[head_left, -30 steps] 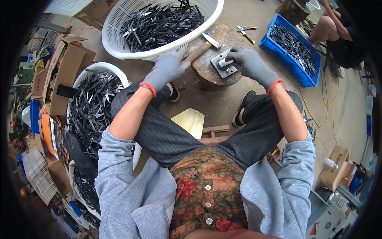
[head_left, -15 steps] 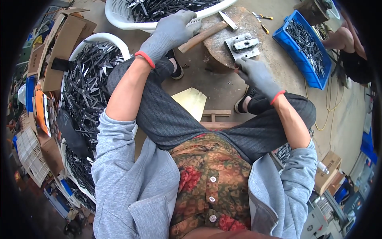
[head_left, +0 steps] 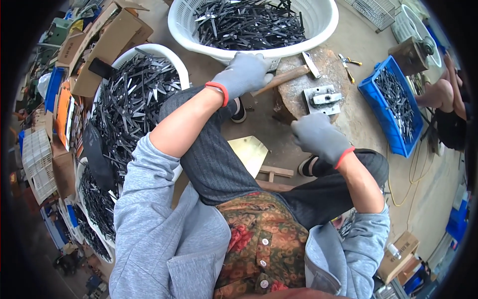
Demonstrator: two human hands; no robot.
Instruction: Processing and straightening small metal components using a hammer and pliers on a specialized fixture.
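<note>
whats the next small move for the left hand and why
Perhaps bring the left hand onto the hammer: its handle points toward that hand, close by, and its head lies on the wooden stump near the metal block.

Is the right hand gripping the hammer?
No, the hammer has its head over the wooden stump and its handle pointing toward the left hand, apart from the right hand.
</note>
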